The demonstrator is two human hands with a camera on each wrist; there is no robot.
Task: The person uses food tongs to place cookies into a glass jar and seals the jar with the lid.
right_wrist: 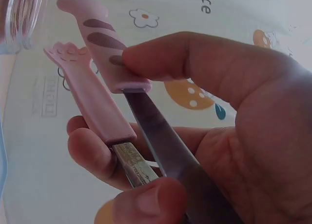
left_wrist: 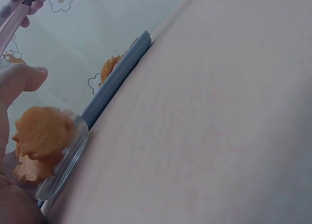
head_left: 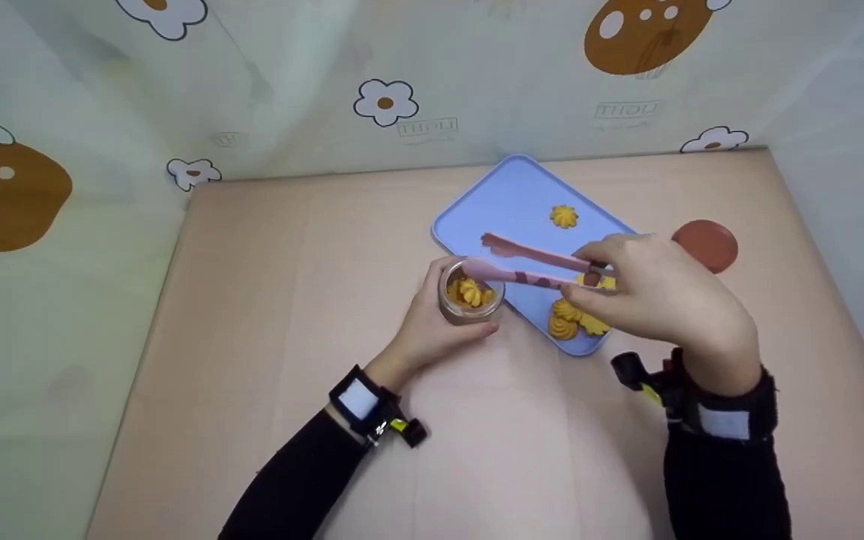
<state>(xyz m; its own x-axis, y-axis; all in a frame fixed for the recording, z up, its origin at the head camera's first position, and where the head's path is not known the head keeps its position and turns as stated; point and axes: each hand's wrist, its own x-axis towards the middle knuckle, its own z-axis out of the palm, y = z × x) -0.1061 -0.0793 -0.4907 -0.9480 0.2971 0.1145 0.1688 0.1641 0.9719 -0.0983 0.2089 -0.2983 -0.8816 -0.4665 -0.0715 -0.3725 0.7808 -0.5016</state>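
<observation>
My left hand (head_left: pixel 436 319) grips a clear jar (head_left: pixel 471 319) from its side, and yellow cookies (head_left: pixel 471 291) lie inside it. In the left wrist view, several ridged cookies (left_wrist: pixel 43 133) show through the jar's wall (left_wrist: pixel 73 158). My right hand (head_left: pixel 664 296) holds pink paw-tipped tongs (head_left: pixel 541 256) with metal arms, thumb and fingers on both sides. The tongs' tips are spread apart with nothing between them; one tip overlaps the jar's rim in the head view. The right wrist view shows the tongs (right_wrist: pixel 100 104) with fingers around the arms.
A blue tray (head_left: pixel 511 195) lies right of the jar, bearing a lone flower-shaped cookie (head_left: pixel 563 217) and a cluster of cookies (head_left: pixel 574 319) near its front corner. A reddish-brown round lid (head_left: pixel 706 246) sits to the right. A patterned curtain (head_left: pixel 289 90) stands behind the table.
</observation>
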